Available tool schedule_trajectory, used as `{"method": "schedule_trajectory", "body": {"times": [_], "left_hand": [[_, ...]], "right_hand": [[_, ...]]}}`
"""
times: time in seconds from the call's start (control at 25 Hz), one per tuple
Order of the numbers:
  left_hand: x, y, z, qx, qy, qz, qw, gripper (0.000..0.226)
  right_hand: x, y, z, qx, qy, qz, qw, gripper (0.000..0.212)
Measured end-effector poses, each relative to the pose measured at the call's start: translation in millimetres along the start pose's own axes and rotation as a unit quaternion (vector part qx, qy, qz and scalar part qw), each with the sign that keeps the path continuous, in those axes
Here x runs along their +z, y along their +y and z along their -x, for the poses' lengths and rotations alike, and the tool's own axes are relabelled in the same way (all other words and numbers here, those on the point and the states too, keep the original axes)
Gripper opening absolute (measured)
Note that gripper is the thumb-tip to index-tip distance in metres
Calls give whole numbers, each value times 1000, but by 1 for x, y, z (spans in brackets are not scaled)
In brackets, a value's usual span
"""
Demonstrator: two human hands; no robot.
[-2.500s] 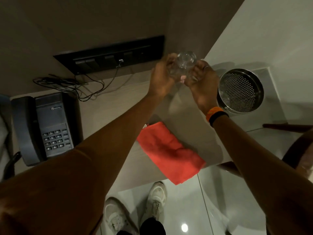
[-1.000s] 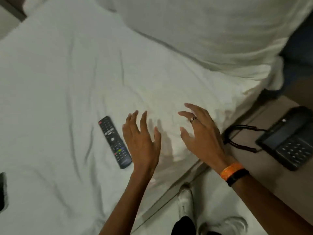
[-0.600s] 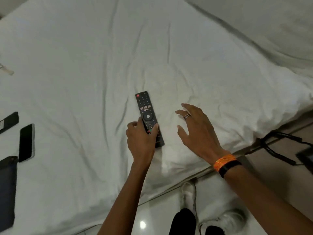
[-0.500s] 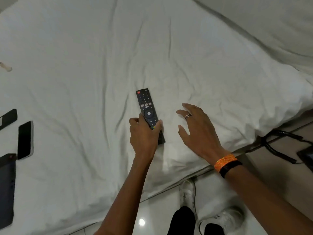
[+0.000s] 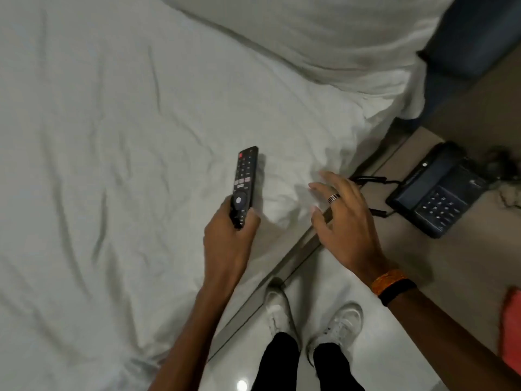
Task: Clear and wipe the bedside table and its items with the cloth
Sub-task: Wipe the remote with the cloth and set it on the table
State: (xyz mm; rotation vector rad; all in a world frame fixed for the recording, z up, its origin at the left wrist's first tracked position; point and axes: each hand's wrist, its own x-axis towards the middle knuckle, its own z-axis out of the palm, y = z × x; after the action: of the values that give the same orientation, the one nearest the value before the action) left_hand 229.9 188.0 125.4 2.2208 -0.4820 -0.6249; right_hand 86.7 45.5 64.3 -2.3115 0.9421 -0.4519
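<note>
My left hand [image 5: 228, 238] grips the lower end of a black TV remote [image 5: 244, 179], lifted just above the white bed sheet [image 5: 112, 136]. Its buttons face up and its top points away from me. My right hand [image 5: 344, 218] hovers with fingers spread and holds nothing, over the bed's edge, between the remote and the bedside table [image 5: 439, 261]. A red cloth [image 5: 511, 331] lies on the table at the right edge of view. A dark desk telephone [image 5: 439, 190] sits on the table's far part.
A coiled black phone cord [image 5: 369, 182] runs from the telephone toward the bed. A white pillow [image 5: 324, 38] lies at the head of the bed beside a dark blue headboard [image 5: 473, 38]. My white shoes [image 5: 338, 323] stand on the glossy floor.
My left hand has lifted the remote off the sheet and carried it right, toward the table. The view has swung right, so the telephone and red cloth are back in sight.
</note>
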Motion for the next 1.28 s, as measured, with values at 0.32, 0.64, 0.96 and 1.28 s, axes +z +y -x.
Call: {"method": "schedule_trajectory", "body": {"times": [0.32,0.64,0.96,1.28], "left_hand": [[202,48,49,-84,-319,263,907,24],[297,35,87,-235,-467,262,811,24],[338,13,95,-328,-491,241,770,33],[349,27,87,-257,-480,200,814,31]], "right_hand": [[-78,133,98,207,115,49,970,45],[-98,253,242,438,122,202,867,57],[-74,300,270,460,155,170,858,47],[-90,186,183,423,307,-150,839,41]]}}
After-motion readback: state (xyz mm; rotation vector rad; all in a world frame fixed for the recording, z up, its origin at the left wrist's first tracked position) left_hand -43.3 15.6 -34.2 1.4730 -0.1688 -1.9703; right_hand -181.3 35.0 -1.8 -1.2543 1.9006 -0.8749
